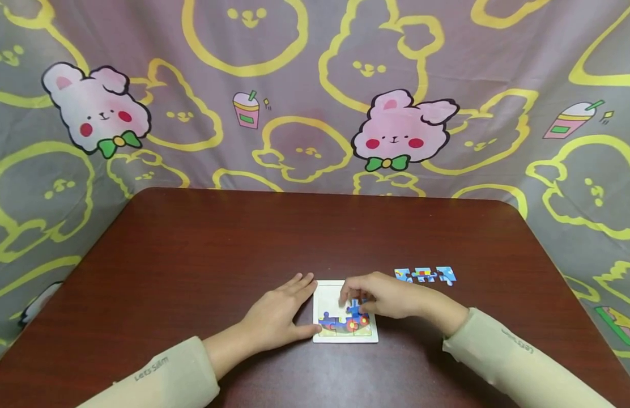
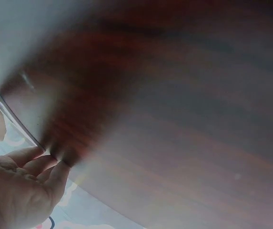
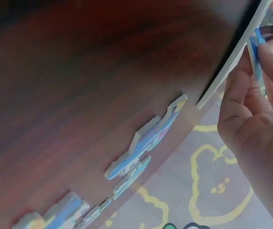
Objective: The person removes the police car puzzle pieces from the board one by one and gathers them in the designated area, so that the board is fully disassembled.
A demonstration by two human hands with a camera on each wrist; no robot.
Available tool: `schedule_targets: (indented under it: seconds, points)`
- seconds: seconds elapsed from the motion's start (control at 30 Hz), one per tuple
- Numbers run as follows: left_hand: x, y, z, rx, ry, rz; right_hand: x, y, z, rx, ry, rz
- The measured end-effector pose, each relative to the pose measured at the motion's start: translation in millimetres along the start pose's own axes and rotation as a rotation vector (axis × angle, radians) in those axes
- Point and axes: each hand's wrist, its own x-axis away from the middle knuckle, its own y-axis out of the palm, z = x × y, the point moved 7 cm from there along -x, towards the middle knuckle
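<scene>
A small jigsaw puzzle tray (image 1: 340,339) with a pale frame lies on the table. Its lower row holds joined pieces (image 1: 344,326) with a colourful vehicle picture. My left hand (image 1: 274,318) rests at the tray's left edge, fingers straight, thumb by the near corner. Over the tray's right half, my right hand (image 1: 388,294) pinches a blue puzzle piece (image 3: 256,52) between thumb and fingers, just above the lower row. That hand hides part of the tray. In the left wrist view, the left hand's fingertips (image 2: 41,164) touch near the tray's edge.
Loose puzzle pieces (image 1: 424,275) lie in a row right of the tray, behind the right forearm; the right wrist view shows loose pieces (image 3: 148,138) too. The dark red-brown table (image 1: 218,238) ends at a patterned cloth (image 1: 305,85).
</scene>
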Motion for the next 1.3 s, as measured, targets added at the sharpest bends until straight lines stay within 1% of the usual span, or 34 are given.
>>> schedule_targets:
  seconds: [0.13,0.4,0.7,0.83,0.97,1.13,1.23,1.3]
  points:
    - [0.0,1.0,0.3,-0.005,0.0,0.0,3.7,-3.4,-0.5,-0.033,0.021,0.019]
    - [-0.6,0.3,0.6,-0.011,0.003,0.011,15.8,-13.5,-0.2,-0.05,0.016,0.069]
    - [-0.2,0.8,0.0,-0.013,-0.002,-0.001,36.7,-22.9,10.6,-0.086,0.062,0.107]
    - [-0.1,0.9,-0.3,-0.017,-0.003,-0.005,46.7,-27.0,16.4,-0.092,0.078,0.136]
    - [-0.7,0.3,-0.4,-0.018,-0.002,-0.001,57.8,-30.5,21.4,-0.077,0.084,0.169]
    - [-0.3,0.2,-0.3,-0.008,-0.007,-0.003,69.1,-32.8,25.9,-0.115,0.079,0.188]
    - [0.1,0.9,-0.2,-0.006,-0.009,-0.007,74.8,-34.1,27.1,-0.121,0.061,0.205]
    - [0.3,1.5,-0.3,-0.005,-0.01,-0.007,78.9,-35.0,28.7,-0.125,0.063,0.214]
